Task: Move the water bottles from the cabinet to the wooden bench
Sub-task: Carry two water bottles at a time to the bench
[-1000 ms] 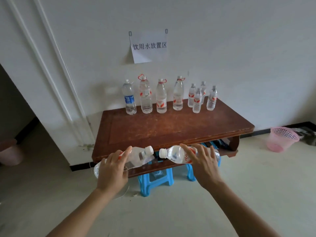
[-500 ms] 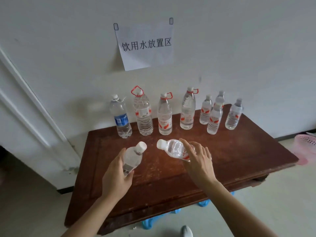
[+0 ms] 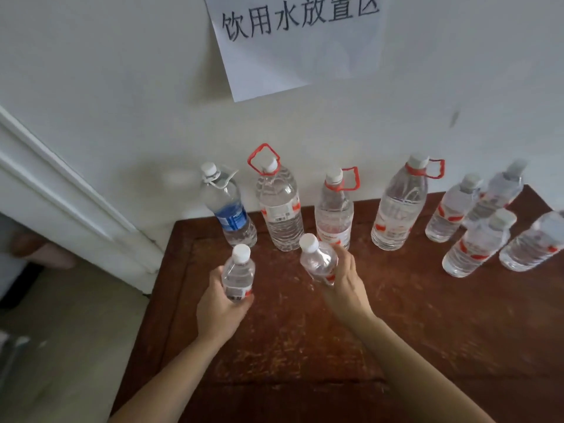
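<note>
- My left hand (image 3: 218,312) is closed around a small bottle (image 3: 238,277), fingers wrapped on its lower body, cap up, over the wooden bench (image 3: 427,346) near its left edge.
- My right hand (image 3: 345,285) grips a second small bottle (image 3: 319,261), tilted leftward, above the bench.
- Four larger bottles (image 3: 280,209) stand along the back edge against the wall; four small ones (image 3: 476,242) cluster at the back right corner.

Eight bottles (image 3: 335,209) line the bench (image 3: 396,331) rear, against the wall (image 3: 122,71).
</note>
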